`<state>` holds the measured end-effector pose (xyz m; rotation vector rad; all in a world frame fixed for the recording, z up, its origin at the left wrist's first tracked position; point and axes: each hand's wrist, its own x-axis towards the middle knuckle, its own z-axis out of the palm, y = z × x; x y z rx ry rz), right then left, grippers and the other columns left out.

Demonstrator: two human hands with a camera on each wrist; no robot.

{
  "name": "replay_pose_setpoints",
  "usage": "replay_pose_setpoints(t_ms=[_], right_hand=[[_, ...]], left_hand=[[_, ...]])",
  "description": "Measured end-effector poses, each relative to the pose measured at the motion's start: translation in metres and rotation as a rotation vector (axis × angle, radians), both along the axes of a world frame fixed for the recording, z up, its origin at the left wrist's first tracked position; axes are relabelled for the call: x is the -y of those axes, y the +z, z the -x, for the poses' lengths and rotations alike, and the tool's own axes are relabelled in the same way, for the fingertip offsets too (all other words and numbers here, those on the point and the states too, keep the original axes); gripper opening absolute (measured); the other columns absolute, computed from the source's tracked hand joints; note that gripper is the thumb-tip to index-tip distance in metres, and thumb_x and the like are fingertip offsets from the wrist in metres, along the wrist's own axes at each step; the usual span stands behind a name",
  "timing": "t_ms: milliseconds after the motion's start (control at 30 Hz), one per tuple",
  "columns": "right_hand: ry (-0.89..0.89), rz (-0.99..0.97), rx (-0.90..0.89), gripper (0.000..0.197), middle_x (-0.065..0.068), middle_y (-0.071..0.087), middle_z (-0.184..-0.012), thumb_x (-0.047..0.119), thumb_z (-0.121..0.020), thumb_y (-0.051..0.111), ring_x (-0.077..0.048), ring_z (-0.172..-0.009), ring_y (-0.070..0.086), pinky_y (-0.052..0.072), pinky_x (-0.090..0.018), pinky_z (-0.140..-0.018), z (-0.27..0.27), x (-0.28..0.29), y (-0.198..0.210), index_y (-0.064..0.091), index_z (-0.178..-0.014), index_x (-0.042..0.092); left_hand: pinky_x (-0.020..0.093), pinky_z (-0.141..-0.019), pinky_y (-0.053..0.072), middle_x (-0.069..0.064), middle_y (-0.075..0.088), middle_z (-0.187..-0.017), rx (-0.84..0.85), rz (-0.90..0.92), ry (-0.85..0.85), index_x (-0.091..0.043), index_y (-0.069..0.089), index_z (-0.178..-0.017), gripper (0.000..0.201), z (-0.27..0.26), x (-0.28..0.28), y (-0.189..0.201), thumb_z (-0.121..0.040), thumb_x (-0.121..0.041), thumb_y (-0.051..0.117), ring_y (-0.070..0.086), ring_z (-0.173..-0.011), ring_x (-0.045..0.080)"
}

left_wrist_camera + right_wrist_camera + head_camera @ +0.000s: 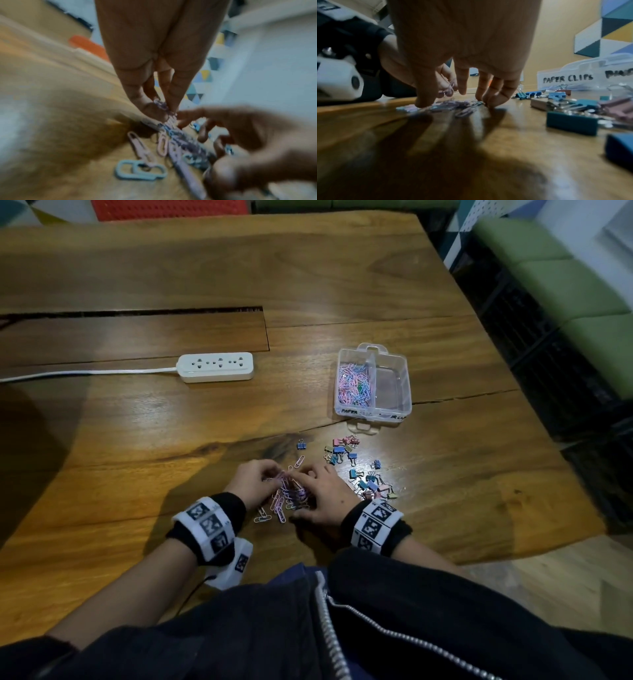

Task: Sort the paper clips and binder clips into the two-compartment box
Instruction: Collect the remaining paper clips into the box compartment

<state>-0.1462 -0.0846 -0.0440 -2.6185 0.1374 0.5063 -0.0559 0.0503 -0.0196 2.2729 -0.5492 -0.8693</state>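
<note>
Two hands at work: both hover low over the paper clips (286, 496) at the near edge of the worktop (137, 419).
Left hand (255, 481): fingertips pinched on a few lilac clips, lifted just off the heap, as the left wrist view shows.
Right hand (325, 499): fingers spread and pointing down, tips touching the worktop and the edge of the heap; I see nothing gripped in it.
Box (397, 405): clear thin-walled plastic, two compartments, hand-lettered along the front; it stands beyond the hands, well apart from the heap.
Left compartment: labelled "PAPER CLIPS", already holding a tangle of pink, blue and lilac clips.
Right compartment: looks bare from where I stand; its label is only partly readable.
Binder clips (371, 484): a loose scatter to the right of the hands and up toward the box, blue, teal, pink and tan, with boxy folded bodies and shiny wire handles.
Paper clip feel: thin coated wire in smooth loops that hook into each other readily.
Worktop surface: polished wood, glossy under the light, with a dark knot near the heap.
Risk, tangling: I'd expect the pinched clips to drag linked neighbours up, then shed them on the way to the box.
Risk, slipping: flat wire on slick wood is hard to get under; fingers may skate and scatter clips off the near edge.
Risk, mixing: the binder clips lie just beside the right hand, so a sweep could catch one into the wrong compartment.
Bystander object: a white power strip (215, 367) with its cord lies off to the left.
</note>
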Motion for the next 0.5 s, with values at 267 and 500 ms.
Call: replay_pose_setpoints(t_ms=[267,500], right_hand=[[-0.014,-0.002,0.091,0.03,-0.006,0.048,-0.122,0.018,-0.087,0.056,-0.022,-0.114,0.041,0.037,-0.035,-0.1,-0.006,-0.006,0.005,0.056,-0.117,0.012],[-0.229,-0.167,0.096,0.018,-0.008,0.059,-0.108,0.009,-0.088,0.053,-0.02,-0.103,0.052,0.041,-0.024,-0.09,-0.006,0.001,0.005,0.061,-0.104,0.005]], left_hand=[[0.021,-0.049,0.042,0.006,0.045,-0.073,-0.807,0.357,0.452,-0.007,0.051,-0.083,0.02,-0.01,-0.003,0.004,-0.095,-0.011,0.035,0.043,-0.06,0.014],[0.021,-0.049,0.035,-0.001,0.043,-0.068,-0.279,0.025,0.182,-0.016,0.042,-0.077,0.023,-0.006,0.007,-0.001,-0.096,-0.028,0.043,0.042,-0.059,0.015]])
